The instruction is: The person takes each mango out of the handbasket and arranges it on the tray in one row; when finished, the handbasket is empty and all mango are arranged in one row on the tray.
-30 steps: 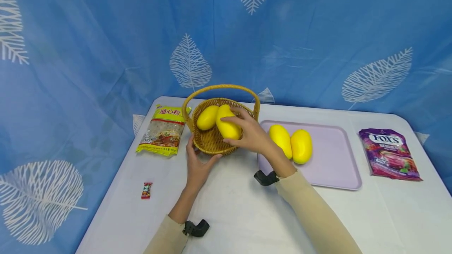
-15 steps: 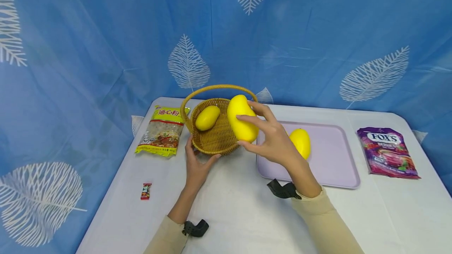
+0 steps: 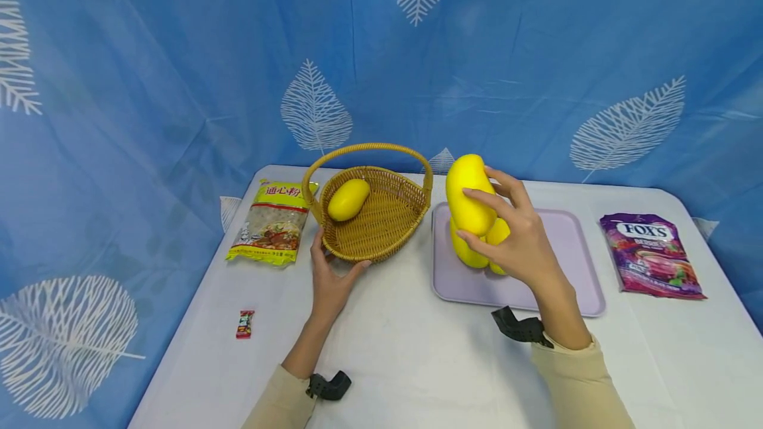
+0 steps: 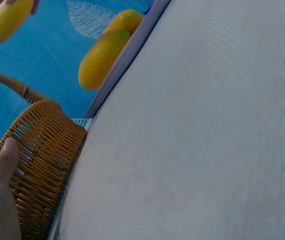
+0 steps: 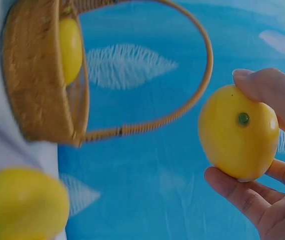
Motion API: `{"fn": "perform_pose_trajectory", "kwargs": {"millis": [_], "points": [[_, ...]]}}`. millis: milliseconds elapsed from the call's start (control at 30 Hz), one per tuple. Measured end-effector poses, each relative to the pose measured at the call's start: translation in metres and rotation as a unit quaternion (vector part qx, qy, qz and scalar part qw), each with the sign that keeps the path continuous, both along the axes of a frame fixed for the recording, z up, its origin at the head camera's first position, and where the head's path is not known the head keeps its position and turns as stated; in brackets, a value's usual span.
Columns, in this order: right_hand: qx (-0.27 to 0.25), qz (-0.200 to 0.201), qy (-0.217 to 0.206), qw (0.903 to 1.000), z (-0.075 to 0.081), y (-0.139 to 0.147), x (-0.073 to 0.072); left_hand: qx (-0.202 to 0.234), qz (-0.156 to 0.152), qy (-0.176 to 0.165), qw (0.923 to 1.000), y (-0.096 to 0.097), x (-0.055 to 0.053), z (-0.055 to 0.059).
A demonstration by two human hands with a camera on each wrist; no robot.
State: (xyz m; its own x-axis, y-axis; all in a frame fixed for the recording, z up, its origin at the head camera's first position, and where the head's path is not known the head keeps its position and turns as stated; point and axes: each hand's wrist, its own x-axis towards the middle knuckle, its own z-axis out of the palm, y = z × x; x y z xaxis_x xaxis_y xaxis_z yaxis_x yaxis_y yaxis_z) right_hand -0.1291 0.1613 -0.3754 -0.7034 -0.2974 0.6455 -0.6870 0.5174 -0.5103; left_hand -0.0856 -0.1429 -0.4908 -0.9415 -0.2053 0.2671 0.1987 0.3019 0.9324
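My right hand (image 3: 520, 234) holds a yellow mango (image 3: 467, 194) in the air, thumb and fingers around its sides. In the right wrist view the mango's green stem end (image 5: 243, 118) faces the camera. Below it, two more mangoes (image 3: 467, 254) lie side by side on a pale purple tray (image 3: 560, 270), partly covered by the hand and held fruit. My left hand (image 3: 330, 286) grips the near side of a wicker basket (image 3: 381, 224) with a tall arched handle; the left wrist view shows the thumb (image 4: 5, 162) against its woven wall. One mango (image 3: 348, 200) lies inside the basket.
A bag of macaroni (image 3: 273, 222) lies left of the basket. Nearer the front left is a small red wrapped candy (image 3: 245, 324). A purple FOX'S candy bag (image 3: 652, 255) sits right of the tray. Blue leaf-patterned cloth (image 3: 507, 71) hangs behind the white table (image 3: 405, 349).
The right hand has lifted the mango out of the basket and carried it right, over the tray. The left hand has stayed at the basket.
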Motion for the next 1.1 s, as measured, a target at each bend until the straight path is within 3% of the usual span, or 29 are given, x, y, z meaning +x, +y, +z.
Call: {"fn": "perform_pose_trajectory", "kwargs": {"millis": [333, 633, 900, 1100], "points": [[-0.002, -0.064, -0.024, 0.9977, -0.022, 0.048, 0.005, -0.003, 0.002, 0.002, 1.0, -0.001, 0.001, -0.001], [0.016, -0.123, -0.097, 0.9875, -0.057, 0.088, 0.012, -0.003, 0.003, 0.001, 1.0, -0.001, 0.001, 0.0], [0.049, -0.155, -0.154, 0.9746, -0.085, 0.114, 0.015, -0.003, 0.002, 0.0, 1.0, 0.0, 0.0, 0.0], [0.076, -0.151, -0.187, 0.9676, -0.099, 0.119, 0.016, -0.003, 0.004, 0.005, 1.0, -0.001, 0.0, 0.0]]}}
